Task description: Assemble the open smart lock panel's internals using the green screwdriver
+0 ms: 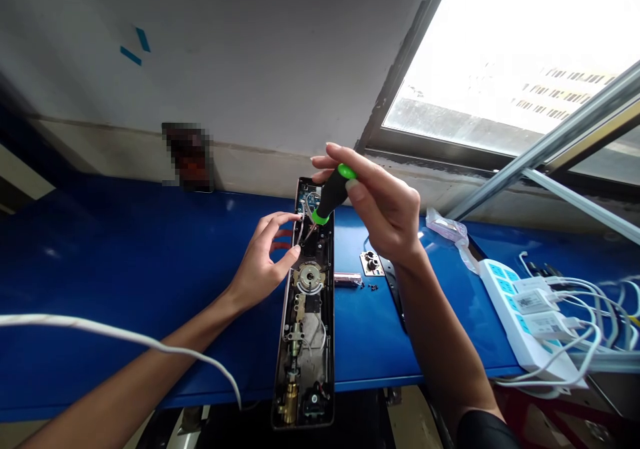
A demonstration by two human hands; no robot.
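A long, narrow black housing (327, 315) with its inside exposed, looking like a door lock body, lies lengthwise in front of me and juts past the table's near edge. My right hand (387, 205) grips a screwdriver (334, 192) with a black and green handle. It is tilted, its shaft reaching down into the upper part of the housing; the tip's exact contact is hard to make out. My left hand (267, 255) rests at the housing's left edge, fingers apart, index finger and thumb by thin wires. Inside sit a round metal disc (310, 276) and a brass cylinder (289, 405).
On the blue table (200, 269), right of the housing, lie a small circuit board (371, 263), tiny dark screws (373, 287) and a black plate (395, 292). A white power strip (505, 309) with plugged chargers stands farther right. A white cable (125, 329) crosses my left forearm.
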